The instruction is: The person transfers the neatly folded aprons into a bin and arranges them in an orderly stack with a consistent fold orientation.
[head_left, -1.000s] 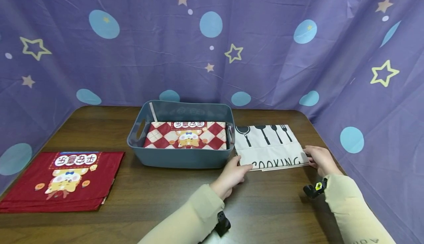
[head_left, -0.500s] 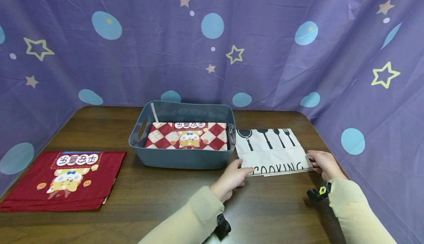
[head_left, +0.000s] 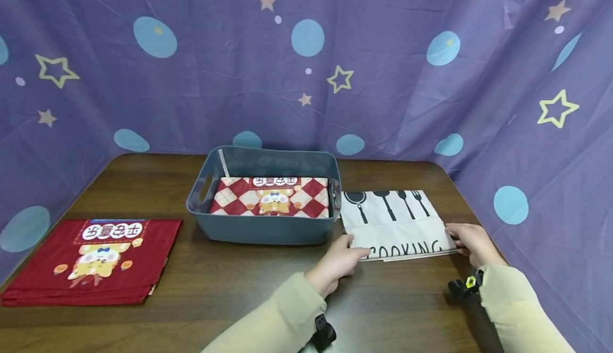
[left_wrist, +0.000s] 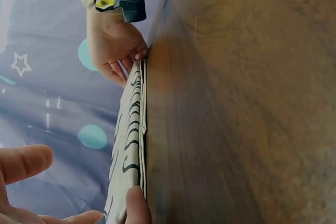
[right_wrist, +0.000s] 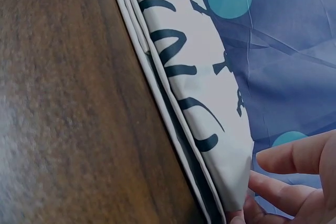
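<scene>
A folded white cloth (head_left: 397,230) printed with black kitchen utensils and the word COOKING lies flat on the table, right of the basket. My left hand (head_left: 339,262) pinches its near left corner; in the left wrist view a fingertip (left_wrist: 136,205) presses against the cloth's layered edge. At the opposite near corner, my right hand (head_left: 474,244) grips the right side. The right wrist view shows its fingers (right_wrist: 294,156) at the cloth's end, with the undersides of the fingertips partly hidden. Stacked layers show along the near edge.
A blue-grey plastic basket (head_left: 263,229) holds a folded red-and-cream checked cloth (head_left: 230,198) with a cartoon dog. On the left of the table lies a folded dark red cloth (head_left: 148,268) with a similar print. A purple curtain (head_left: 383,33) surrounds the brown table (head_left: 239,300).
Both hands have drawn the white cloth toward me and slightly right, its far edge sliding nearer. The basket and the red cloth stay in place.
</scene>
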Motion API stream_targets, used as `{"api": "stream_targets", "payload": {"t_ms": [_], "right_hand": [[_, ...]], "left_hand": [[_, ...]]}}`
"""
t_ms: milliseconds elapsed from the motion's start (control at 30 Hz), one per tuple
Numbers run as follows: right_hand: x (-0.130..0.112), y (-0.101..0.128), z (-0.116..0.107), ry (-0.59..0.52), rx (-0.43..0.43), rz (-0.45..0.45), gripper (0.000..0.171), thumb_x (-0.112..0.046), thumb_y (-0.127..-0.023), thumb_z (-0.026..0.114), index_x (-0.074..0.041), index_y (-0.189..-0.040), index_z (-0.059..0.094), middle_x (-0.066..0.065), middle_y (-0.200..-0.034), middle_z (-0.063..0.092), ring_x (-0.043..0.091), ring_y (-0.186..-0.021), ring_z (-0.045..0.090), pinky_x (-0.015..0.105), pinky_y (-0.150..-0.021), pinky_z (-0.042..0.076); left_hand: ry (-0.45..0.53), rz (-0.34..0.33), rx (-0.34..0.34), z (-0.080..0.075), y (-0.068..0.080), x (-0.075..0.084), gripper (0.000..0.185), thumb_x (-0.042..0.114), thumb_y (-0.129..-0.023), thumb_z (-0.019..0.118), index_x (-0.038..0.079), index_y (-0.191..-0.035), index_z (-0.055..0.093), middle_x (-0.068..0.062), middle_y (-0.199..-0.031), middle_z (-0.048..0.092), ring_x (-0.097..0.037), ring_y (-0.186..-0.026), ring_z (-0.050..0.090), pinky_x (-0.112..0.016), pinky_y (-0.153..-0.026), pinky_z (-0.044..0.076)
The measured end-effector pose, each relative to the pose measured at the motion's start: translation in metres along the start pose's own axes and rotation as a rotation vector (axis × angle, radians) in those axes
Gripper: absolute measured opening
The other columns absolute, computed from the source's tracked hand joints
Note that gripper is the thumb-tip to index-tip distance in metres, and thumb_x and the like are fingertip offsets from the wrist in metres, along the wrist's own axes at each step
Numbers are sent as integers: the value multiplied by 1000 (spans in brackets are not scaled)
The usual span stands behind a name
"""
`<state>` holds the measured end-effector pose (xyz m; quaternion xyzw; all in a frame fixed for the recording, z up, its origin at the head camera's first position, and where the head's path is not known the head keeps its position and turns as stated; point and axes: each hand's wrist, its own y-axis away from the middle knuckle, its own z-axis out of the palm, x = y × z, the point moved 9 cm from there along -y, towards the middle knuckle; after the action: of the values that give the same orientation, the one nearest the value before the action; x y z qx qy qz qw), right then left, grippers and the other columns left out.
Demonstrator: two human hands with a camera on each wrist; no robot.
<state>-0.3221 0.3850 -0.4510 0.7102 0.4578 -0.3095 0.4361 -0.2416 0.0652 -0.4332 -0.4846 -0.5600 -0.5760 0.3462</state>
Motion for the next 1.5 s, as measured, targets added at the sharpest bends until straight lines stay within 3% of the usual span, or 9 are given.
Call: {"api": "stream_targets", "payload": {"t_ms": [133, 233, 367, 600, 967, 1133, 1233, 1333, 1500], "right_hand": [[1, 1, 1, 8, -2, -3, 36, -19, -96, 56, 5, -121, 61, -15, -73, 55, 6, -63, 50, 22, -57, 48], [0, 1, 0, 8, -8, -12, 31, -18, -95, 56, 2, -117, 64, -16, -72, 55, 5, -62, 51, 21, -57, 47], [-2, 2, 0, 11, -19, -32, 26, -17, -94, 56, -1, -111, 66, -17, -71, 56, 4, -61, 53, 20, -57, 49], [-9, 0, 3, 21, -44, -68, 43, -16, -95, 56, 13, -126, 54, -20, -74, 58, 2, -65, 55, 17, -59, 52], [-19, -1, 7, 141, -53, -79, 56, -16, -97, 53, 19, -138, 38, 8, -107, 60, 5, -74, 53, 19, -65, 50], [-18, -2, 9, 185, -85, -73, 55, -17, -98, 51, 19, -138, 39, 2, -98, 57, 10, -78, 51, 23, -69, 47], [-17, -1, 14, 232, -139, -67, 58, -21, -100, 47, 19, -140, 36, 24, -116, 56, 31, -104, 55, 41, -95, 48], [-17, -1, 16, 266, -167, -76, 60, -24, -101, 45, 20, -140, 34, 37, -137, 39, 42, -122, 42, 52, -107, 38], [-17, -3, 14, 296, -154, -92, 59, -26, -101, 48, 22, -134, 41, 27, -118, 50, 23, -98, 48, 30, -82, 41]], "left_hand": [[-26, 22, 15, -1, 1, 2, 66, 21, -89, 66, -8, -143, 40, -29, -150, 39, -38, -134, 45, -50, -104, 46], [-52, 45, 40, -2, 1, 5, 67, 21, -88, 67, -8, -143, 41, -29, -150, 39, -41, -140, 37, -55, -114, 34], [-92, 56, 74, -3, 1, 9, 70, 22, -87, 69, -6, -144, 42, -29, -150, 39, -44, -140, 35, -57, -116, 30], [-99, 50, 109, -2, -3, 11, 74, 23, -85, 69, -3, -148, 38, -28, -153, 33, -46, -142, 28, -59, -117, 25], [83, 50, 82, -3, -14, 5, 71, 17, -91, 63, -12, -147, 32, -30, -154, 33, -41, -144, 30, -53, -120, 25], [142, 61, 63, -4, -19, 4, 66, 11, -91, 60, -17, -144, 32, -34, -150, 34, -43, -141, 34, -53, -117, 30], [228, 47, 26, -4, -22, 2, 62, 7, -93, 55, -19, -143, 30, -33, -146, 39, -41, -134, 43, -54, -112, 38], [309, 16, -12, -3, -24, -1, 62, 4, -94, 51, -19, -145, 25, -33, -144, 41, -41, -129, 47, -54, -106, 44], [346, -27, -31, -4, -24, -6, 65, 3, -95, 49, -19, -148, 17, -37, -147, 34, -47, -133, 40, -54, -104, 46]]}}
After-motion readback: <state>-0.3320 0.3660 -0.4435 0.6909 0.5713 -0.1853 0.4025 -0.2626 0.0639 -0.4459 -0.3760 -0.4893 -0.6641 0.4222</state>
